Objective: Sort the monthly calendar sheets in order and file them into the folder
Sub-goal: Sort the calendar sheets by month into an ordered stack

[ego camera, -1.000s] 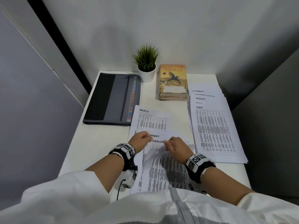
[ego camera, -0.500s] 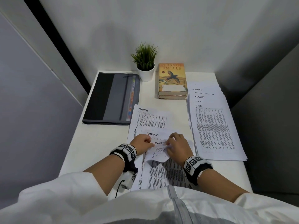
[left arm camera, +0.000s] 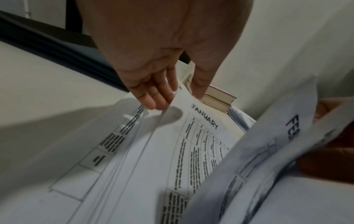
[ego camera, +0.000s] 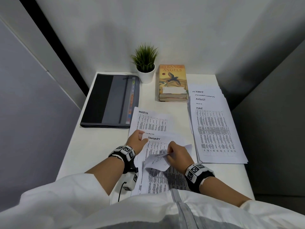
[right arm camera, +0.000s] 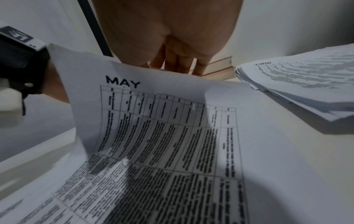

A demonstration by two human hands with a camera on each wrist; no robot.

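In the head view my left hand (ego camera: 137, 141) pinches the top left corner of the JANUARY sheet (ego camera: 158, 146); in the left wrist view the left hand (left arm camera: 172, 94) has its thumb on top of the JANUARY sheet (left arm camera: 201, 136) and its fingers beneath. My right hand (ego camera: 175, 153) grips a curled bundle of sheets (ego camera: 156, 162) peeled back toward me. A FEB sheet (left arm camera: 293, 128) shows on one side of the bundle, a MAY sheet (right arm camera: 162, 121) on the other, with the right hand's fingers (right arm camera: 178, 63) behind its top edge. A MARCH sheet (ego camera: 150, 121) lies farther away. The grey folder (ego camera: 109, 100) lies shut at the far left.
A fanned stack with JUNE on top (ego camera: 214, 129) covers the right side of the white table (ego camera: 92, 146). Two stacked books (ego camera: 173, 83) and a small potted plant (ego camera: 146, 68) stand at the back. Grey partition walls close in on both sides.
My right hand has pulled the February sheet and those with it back toward me, curling them up. January's grid now shows. The left hand stays at January's corner.
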